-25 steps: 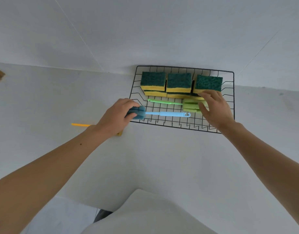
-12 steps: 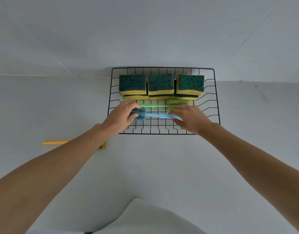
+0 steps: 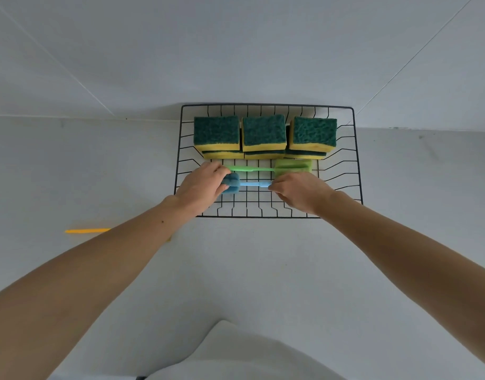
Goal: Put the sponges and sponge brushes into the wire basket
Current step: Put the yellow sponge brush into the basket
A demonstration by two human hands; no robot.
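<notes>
A black wire basket point(image 3: 356, 165) stands against the wall on the white counter. Along its back lie green-and-yellow sponges point(image 3: 264, 133), stacked in three piles. In front of them lies a green sponge brush point(image 3: 293, 166), handle pointing left. A blue sponge brush point(image 3: 253, 184) lies across the basket's middle. My left hand point(image 3: 200, 187) grips its blue foam head, and my right hand point(image 3: 301, 192) pinches the end of its handle. A yellow sponge brush point(image 3: 86, 230) lies on the counter to the left, its head hidden behind my left forearm.
The white counter point(image 3: 263, 270) spreads in front of the basket and to both sides. A tiled wall point(image 3: 235, 50) rises right behind the basket. A pale rounded shape point(image 3: 235, 352) fills the bottom middle of the view.
My right hand left the green brush head and came to the blue brush's handle end. The blue brush now sits further inside the basket, held at both ends.
</notes>
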